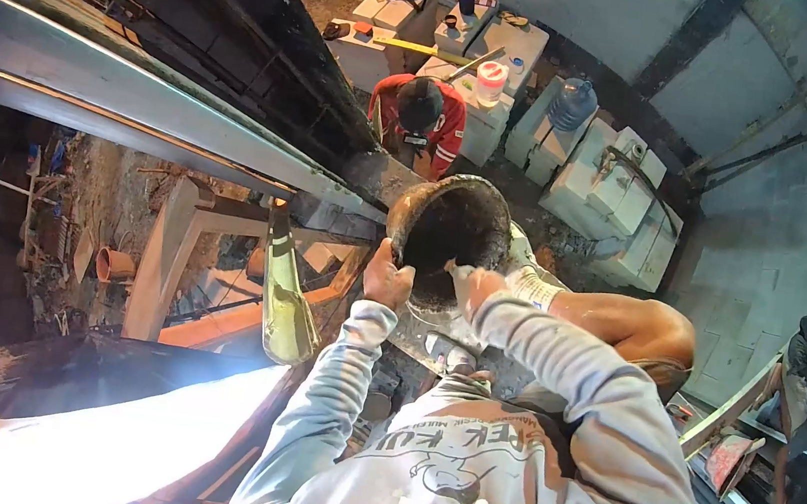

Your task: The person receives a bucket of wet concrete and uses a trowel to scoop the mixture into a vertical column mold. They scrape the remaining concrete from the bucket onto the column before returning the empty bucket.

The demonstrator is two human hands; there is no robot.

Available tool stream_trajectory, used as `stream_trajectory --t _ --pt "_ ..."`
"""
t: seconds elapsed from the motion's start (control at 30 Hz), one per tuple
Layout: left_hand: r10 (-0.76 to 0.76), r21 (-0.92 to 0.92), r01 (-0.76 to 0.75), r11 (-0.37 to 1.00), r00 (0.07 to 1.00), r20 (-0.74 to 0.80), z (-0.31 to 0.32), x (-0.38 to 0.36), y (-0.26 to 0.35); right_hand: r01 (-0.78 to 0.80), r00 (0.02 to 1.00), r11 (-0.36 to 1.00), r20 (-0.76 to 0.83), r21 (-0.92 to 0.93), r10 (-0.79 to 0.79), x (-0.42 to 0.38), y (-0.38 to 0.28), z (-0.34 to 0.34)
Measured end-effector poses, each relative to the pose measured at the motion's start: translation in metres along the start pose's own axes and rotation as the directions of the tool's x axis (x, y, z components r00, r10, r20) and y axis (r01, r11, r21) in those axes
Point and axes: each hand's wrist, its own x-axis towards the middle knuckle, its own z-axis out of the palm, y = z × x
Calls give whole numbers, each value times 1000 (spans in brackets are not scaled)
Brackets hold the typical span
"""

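Note:
In the middle of the view is a round, dirt-crusted bucket (501, 212), its dark mouth turned up toward me. My left hand (387, 278) is closed on the left side of its rim, thumb pointing inward. My right hand (473, 288) is at the near right part of the mouth, fingers curled together. Whether it grips the rim or something small there, I cannot make out. The bucket's inside is too dark to show what it contains. Just beyond the bucket, a person in a red shirt (448, 117) bends forward with head down.
Pale blocks (573, 187) stand in stacks behind, bearing a blue water jug (573, 105), a white tub with a red lid (491, 83) and tools. A long beam (159, 111) crosses the left side. Below it are a wooden frame (171, 254) and a hanging greenish trough-like piece (284, 303).

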Motion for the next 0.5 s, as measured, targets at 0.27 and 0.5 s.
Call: stream_trajectory --t 0.27,0.5 --pt "-161 222 138 965 983 92 0 20 21 -180 968 958 -134 222 212 15 2 -4" --pt "-170 273 160 949 985 16 2 18 12 -57 988 981 -130 187 83 -13 8 -25"
